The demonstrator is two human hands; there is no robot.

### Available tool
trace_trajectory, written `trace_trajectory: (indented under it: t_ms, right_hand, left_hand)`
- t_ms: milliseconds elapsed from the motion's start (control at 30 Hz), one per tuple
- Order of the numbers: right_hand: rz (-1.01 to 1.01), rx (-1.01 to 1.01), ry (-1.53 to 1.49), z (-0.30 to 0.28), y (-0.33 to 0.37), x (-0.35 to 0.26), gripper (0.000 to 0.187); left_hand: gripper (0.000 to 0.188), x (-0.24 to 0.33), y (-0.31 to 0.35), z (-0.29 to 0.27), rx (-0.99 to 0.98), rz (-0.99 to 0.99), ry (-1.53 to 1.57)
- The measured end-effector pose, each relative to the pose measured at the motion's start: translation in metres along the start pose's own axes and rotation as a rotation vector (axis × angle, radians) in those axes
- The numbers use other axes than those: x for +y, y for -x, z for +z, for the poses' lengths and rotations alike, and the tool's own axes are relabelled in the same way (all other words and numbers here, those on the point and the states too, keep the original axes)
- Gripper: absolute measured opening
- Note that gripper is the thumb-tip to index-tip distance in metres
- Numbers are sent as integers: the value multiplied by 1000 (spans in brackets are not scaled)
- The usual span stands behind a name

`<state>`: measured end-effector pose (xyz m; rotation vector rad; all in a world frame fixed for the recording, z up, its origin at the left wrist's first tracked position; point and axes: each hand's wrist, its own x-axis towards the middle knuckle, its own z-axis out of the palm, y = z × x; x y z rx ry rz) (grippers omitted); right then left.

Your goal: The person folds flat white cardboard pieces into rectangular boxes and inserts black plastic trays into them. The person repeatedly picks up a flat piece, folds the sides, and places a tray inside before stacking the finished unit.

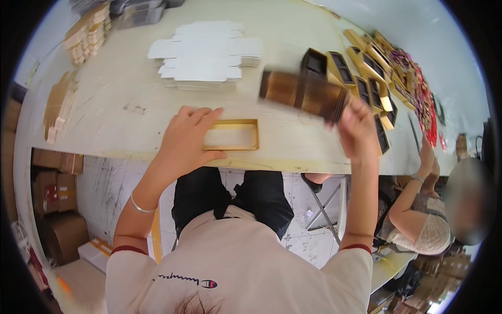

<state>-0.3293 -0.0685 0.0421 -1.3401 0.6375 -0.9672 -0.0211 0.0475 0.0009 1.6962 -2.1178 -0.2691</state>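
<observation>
A shallow rectangular gold box [258,135] with a pale floor lies near the table's front edge. My left hand [184,137] spans its left end, thumb at the near side and fingers at the far side. To the right and above the table, my right hand [361,128] grips one end of a glossy dark brown tray insert [308,95], tilted and smeared by motion. The insert seems to be divided into sections by a dark band across its middle. Part of the box's left end is hidden behind my left hand.
A stack of flat white carton blanks [204,55] lies ahead. Several gold boxes with dark inserts [342,68] are at the right, beside red and purple strands [418,89]. Cardboard pieces [58,104] lie left. Another person's arm [413,193] reaches the table at far right.
</observation>
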Motion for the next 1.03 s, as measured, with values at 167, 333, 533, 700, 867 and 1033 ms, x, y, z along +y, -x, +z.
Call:
trace_trajectory:
  t_ms: [167, 333, 533, 700, 867, 1033]
  right_hand:
    - [411, -114, -261, 41, 23, 41, 22]
    - [569, -55, -231, 43, 33, 67, 23]
    - [45, -63, 706, 63, 20, 63, 60]
    - [-254, -570, 1016, 68, 9, 55, 52]
    - [-146, -625, 1056, 71, 16, 40, 52]
    - [-152, -683, 1146, 72, 13, 58, 57]
  left_hand:
    - [77, -5, -5, 15, 57, 76, 133]
    - [78, 2, -4, 13, -62, -40, -19]
    - [91, -3, -7, 21, -20, 150, 125]
    - [92, 5, -13, 28, -22, 195, 164]
    - [81, 3, -18, 26, -63, 241, 191]
    - [81, -6, -21, 23, -123, 261, 142]
